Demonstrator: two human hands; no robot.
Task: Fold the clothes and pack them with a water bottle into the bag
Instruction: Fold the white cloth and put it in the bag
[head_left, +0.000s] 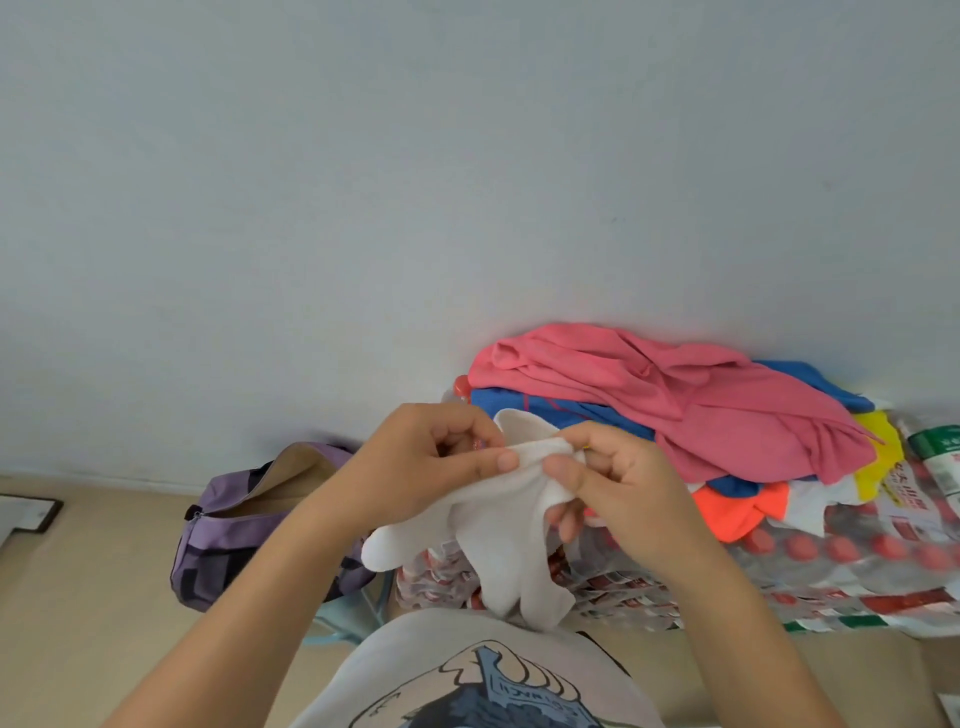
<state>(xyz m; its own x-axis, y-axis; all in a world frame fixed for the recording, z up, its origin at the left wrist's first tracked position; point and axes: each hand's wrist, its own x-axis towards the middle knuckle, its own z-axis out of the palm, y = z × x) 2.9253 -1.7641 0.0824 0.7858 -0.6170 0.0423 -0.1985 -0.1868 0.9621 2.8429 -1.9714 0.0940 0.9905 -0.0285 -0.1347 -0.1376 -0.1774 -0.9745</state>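
Held in the air before the chest, the white socks (498, 540) are pinched at their cuffs by the left hand (436, 457) and right hand (613, 488); light, limp cloth, probably best gripped at the cuff edges.

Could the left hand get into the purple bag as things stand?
Probably not yet: the left hand pinches the white socks together with the right hand. The purple bag lies unzipped and unobstructed below-left.
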